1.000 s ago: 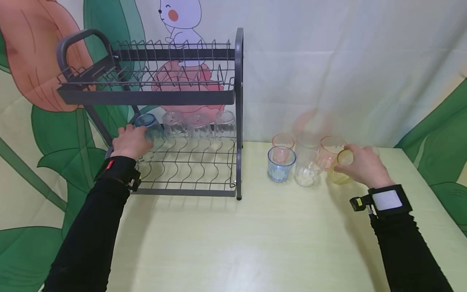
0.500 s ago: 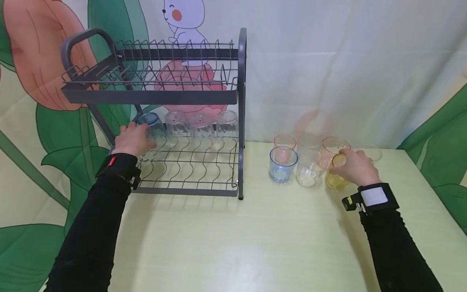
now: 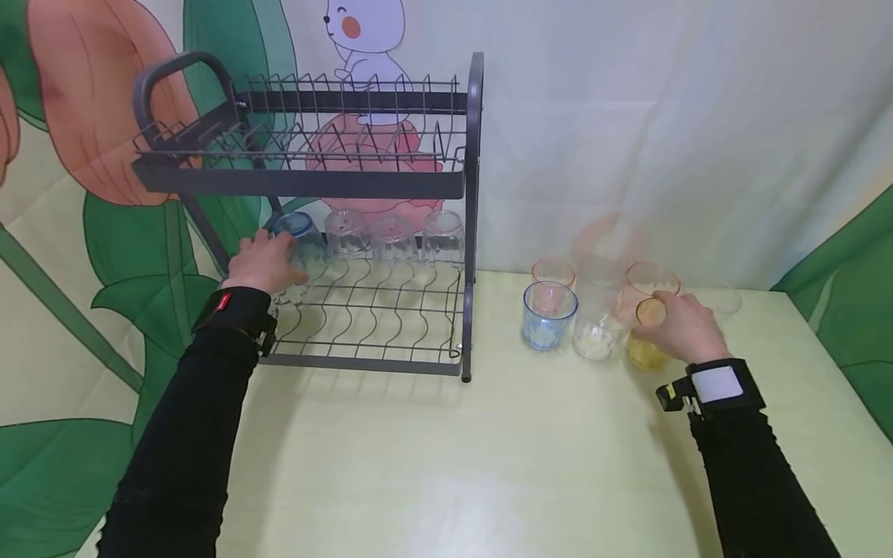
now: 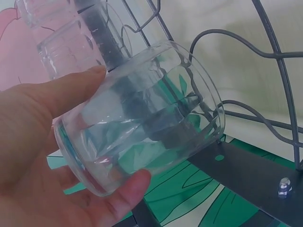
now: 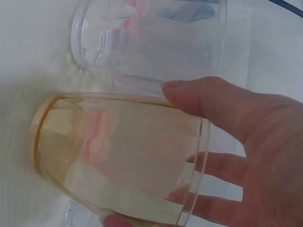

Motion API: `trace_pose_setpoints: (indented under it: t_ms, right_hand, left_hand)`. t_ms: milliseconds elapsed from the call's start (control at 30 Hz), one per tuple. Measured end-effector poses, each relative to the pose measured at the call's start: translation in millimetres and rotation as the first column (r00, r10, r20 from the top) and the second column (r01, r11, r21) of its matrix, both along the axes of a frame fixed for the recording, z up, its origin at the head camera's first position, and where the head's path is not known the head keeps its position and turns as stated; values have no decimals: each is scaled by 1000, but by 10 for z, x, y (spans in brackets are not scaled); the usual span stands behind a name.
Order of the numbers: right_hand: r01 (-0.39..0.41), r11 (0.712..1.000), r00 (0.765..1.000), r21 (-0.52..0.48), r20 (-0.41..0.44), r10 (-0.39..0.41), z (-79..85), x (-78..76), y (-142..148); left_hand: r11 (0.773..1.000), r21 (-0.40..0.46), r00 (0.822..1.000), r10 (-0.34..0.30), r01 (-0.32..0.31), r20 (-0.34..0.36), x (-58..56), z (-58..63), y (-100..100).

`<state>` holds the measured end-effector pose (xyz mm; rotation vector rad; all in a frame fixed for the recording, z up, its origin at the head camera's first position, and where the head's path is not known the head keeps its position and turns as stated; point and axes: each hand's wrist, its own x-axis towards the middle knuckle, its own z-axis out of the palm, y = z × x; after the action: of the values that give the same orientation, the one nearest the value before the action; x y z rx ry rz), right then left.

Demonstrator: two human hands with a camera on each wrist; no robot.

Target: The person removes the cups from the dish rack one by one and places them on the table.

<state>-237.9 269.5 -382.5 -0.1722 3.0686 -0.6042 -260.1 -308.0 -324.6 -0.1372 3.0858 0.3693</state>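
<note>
Yellow glass [image 3: 646,356] stands upright on the table [image 3: 474,465], see-through down to its amber base. Just beside it: clear glass [image 3: 594,339], then blue-rimmed glass [image 3: 546,325], both upright. Behind these, left red-rimmed glass [image 3: 554,270] and right red-rimmed glass [image 3: 638,294]. Dark rack [image 3: 363,363] on the left; lower tier carries a blue-topped glass [image 3: 294,223] and three clear tumblers [image 3: 443,236], all mouth down. Printed cloth [image 3: 572,155] hangs at the back.

Vs 1 s ago: right hand [image 3: 682,329] and yellow glass sit a bit closer to the clear glass; left hand [image 3: 261,267] stays at the same rack corner.

Right fingers spread to the glass's width and grip the yellow glass near its rim, thumb one side, rest opposite; it lies between them. Left fingers curl round the base end of an upside-down glass [image 4: 142,123], its mouth against the rack wires; cannot tell if that's the blue-topped one.
</note>
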Motion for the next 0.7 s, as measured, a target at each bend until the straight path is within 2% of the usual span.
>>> trace_pose_setpoints:
  t_ms: [400, 700]
  right_hand:
    - [74, 997, 997, -21, 31, -73, -24, 20, 3]
    - [129, 992, 991, -18, 36, -128, -43, 14, -50]
  left_hand:
    - [1000, -12, 1000, 20, -20, -1, -28, -6, 34]
    - [1000, -18, 999, 24, -25, -44, -6, -37, 18]
